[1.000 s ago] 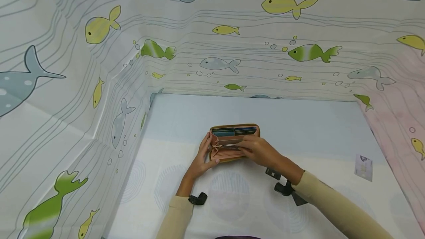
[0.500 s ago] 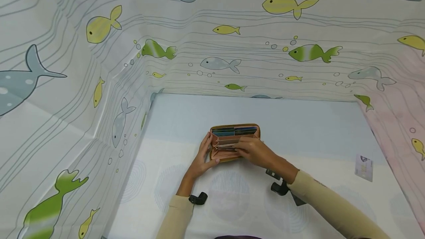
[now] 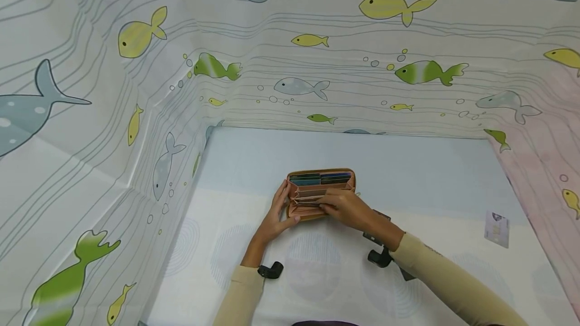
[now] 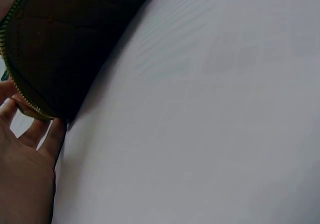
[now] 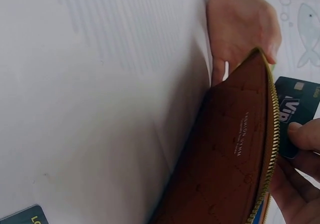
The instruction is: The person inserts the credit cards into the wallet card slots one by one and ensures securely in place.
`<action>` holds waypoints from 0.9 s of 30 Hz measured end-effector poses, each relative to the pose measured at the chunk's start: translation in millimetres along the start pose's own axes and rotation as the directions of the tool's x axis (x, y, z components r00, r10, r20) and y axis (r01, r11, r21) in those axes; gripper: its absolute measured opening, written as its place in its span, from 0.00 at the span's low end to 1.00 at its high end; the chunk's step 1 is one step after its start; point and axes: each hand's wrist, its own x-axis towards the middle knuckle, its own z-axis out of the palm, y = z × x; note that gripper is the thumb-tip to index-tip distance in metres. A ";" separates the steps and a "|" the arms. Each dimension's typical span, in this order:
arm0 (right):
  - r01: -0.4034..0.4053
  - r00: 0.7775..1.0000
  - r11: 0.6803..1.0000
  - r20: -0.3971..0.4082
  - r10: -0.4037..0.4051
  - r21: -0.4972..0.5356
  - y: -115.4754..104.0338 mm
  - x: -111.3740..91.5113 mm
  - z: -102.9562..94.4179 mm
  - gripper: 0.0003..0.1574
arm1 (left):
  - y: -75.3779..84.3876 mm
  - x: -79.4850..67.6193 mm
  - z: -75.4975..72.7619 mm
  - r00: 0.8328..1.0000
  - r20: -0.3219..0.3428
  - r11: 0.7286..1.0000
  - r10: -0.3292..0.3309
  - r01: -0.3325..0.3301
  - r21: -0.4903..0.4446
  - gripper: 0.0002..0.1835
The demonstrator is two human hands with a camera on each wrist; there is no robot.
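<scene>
Head: an open brown leather-look zip wallet [image 3: 312,188] sits on the pale table [image 3: 408,175], its left end gripped by the left hand [image 3: 273,221]; the right hand [image 3: 348,208] works at its pockets. Left wrist: digits straddle the zipped corner. Right wrist: thumb and fingers pinch a dark-green plastic "Vip" card [image 5: 299,101]; positioning it seems in hand, calling for steady pockets.

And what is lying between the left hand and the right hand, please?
The open wallet, as the head view shows. The left hand holds its left edge; the right hand pinches a dark card, seen in the right wrist view.
</scene>
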 end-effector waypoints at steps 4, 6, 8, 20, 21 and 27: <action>-0.012 1.000 1.000 0.014 0.012 0.005 0.2 -0.8 0.9 0.08 | -2.0 0.6 -0.5 1.000 0.004 1.000 -0.001 0.001 0.005 0.49; -0.015 1.000 1.000 0.025 0.015 0.002 0.2 -1.3 0.9 0.09 | -3.3 0.8 -0.7 1.000 0.003 1.000 0.003 -0.003 0.007 0.49; -0.018 0.999 1.000 0.037 0.018 -0.004 0.0 -1.5 0.7 0.09 | -10.7 1.1 0.3 1.000 -0.004 1.000 0.010 -0.010 0.003 0.50; 0.042 0.997 0.994 0.075 -0.035 -0.104 -4.7 -2.1 -0.5 0.08 | -41.3 0.8 1.8 1.000 -0.021 1.000 0.013 -0.013 -0.006 0.51; 0.053 0.996 0.992 0.075 -0.044 -0.115 -4.8 -2.2 0.2 0.08 | -40.8 0.8 2.0 1.000 -0.020 1.000 0.013 -0.013 -0.004 0.51; 0.112 0.992 0.976 0.084 -0.097 -0.188 -6.9 -2.1 3.9 0.10 | -24.2 0.8 2.1 1.000 -0.005 1.000 0.008 -0.008 0.012 0.50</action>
